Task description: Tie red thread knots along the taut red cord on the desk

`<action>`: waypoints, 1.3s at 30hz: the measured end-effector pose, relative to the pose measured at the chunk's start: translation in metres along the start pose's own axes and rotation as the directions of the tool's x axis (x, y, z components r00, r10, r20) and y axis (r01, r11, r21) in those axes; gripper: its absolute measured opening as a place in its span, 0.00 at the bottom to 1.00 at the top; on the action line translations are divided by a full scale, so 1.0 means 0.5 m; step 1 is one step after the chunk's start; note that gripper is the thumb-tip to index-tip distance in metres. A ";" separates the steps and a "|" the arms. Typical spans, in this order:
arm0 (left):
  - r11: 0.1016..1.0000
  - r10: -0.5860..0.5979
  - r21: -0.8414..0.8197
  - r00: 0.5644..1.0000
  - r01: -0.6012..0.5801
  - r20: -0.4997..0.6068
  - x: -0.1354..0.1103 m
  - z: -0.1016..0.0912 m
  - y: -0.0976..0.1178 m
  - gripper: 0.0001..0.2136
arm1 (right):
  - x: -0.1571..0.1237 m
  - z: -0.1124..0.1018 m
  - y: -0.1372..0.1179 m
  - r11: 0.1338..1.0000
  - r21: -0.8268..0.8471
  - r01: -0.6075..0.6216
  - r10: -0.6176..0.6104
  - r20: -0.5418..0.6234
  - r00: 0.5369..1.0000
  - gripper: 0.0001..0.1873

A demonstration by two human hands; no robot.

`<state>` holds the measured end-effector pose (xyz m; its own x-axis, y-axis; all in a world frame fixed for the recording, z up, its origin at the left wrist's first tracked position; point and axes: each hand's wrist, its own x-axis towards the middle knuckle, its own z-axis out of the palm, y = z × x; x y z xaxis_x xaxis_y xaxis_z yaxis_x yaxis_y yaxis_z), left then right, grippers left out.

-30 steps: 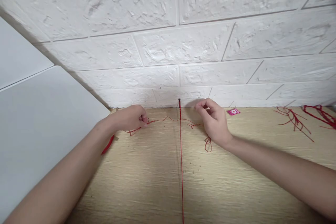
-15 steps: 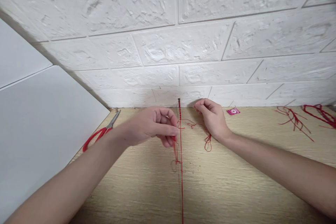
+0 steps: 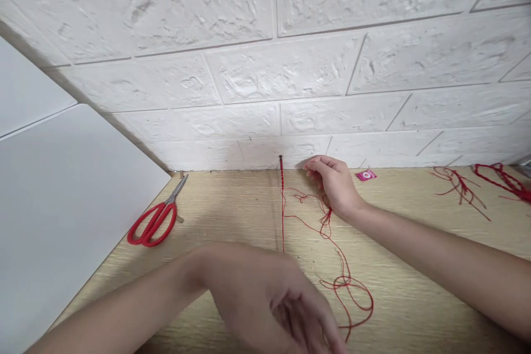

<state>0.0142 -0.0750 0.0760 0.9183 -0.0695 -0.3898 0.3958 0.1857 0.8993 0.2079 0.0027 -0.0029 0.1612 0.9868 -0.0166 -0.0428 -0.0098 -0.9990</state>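
A taut red cord runs from a pin at the wall's foot straight toward me over the wooden table. Its top part is knotted. My right hand rests by the wall just right of the cord, fingers curled around thin red thread. That loose red thread trails from it in loops down the table. My left hand is low and close to the camera, blurred, fingers bent over the cord's lower part. What it holds is hidden.
Red-handled scissors lie at the table's left edge beside a white panel. A small pink packet sits by the white brick wall. Bundles of red thread lie at the far right.
My left hand has swept from the cord's top down toward me, crossing right and drawing loose thread into loops on the table. The scissors now show fully. My right hand has hardly moved.
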 end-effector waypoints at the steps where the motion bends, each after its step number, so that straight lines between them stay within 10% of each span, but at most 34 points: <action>1: 1.000 0.011 0.016 0.995 -0.009 -0.095 0.001 0.000 0.007 0.14 | 0.003 -0.002 -0.005 0.999 0.014 -0.048 0.048 0.014 0.999 0.08; 8: 0.906 0.195 0.405 0.725 0.125 -0.661 0.054 -0.006 -0.001 0.11 | 0.043 -0.032 -0.039 0.948 -0.047 -0.315 0.314 0.303 0.900 0.09; 14: 0.662 0.455 0.641 0.472 0.387 -0.755 0.135 -0.064 -0.016 0.06 | 0.070 -0.061 -0.049 0.916 -0.100 -0.389 0.378 0.542 0.750 0.17; 23: -0.084 0.646 0.853 0.680 0.515 -0.347 0.239 -0.132 -0.005 0.14 | 0.098 -0.096 -0.032 0.872 -0.035 -0.489 0.358 0.727 0.586 0.20; 27: -0.248 0.595 0.838 0.759 0.486 -0.264 0.260 -0.132 0.005 0.13 | 0.101 -0.100 -0.025 0.881 -0.033 -0.472 0.330 0.758 0.563 0.19; 32: -0.265 0.582 0.855 0.781 0.446 -0.227 0.268 -0.117 0.008 0.14 | 0.099 -0.097 -0.027 0.883 -0.038 -0.468 0.332 0.755 0.565 0.18; 36: -0.152 0.655 0.809 0.671 0.568 -0.348 0.267 -0.118 0.012 0.15 | 0.096 -0.096 -0.029 0.875 -0.049 -0.482 0.358 0.737 0.573 0.17; 39: 0.103 0.692 0.820 0.551 0.563 -0.466 0.237 -0.132 0.028 0.12 | 0.094 -0.097 -0.030 0.865 -0.048 -0.500 0.370 0.734 0.570 0.15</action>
<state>0.1278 -0.0161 0.0294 0.7757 0.5466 0.3154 0.5659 -0.8237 0.0359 0.2637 0.0413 0.0095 -0.6471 0.6778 -0.3491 -0.0707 -0.5093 -0.8577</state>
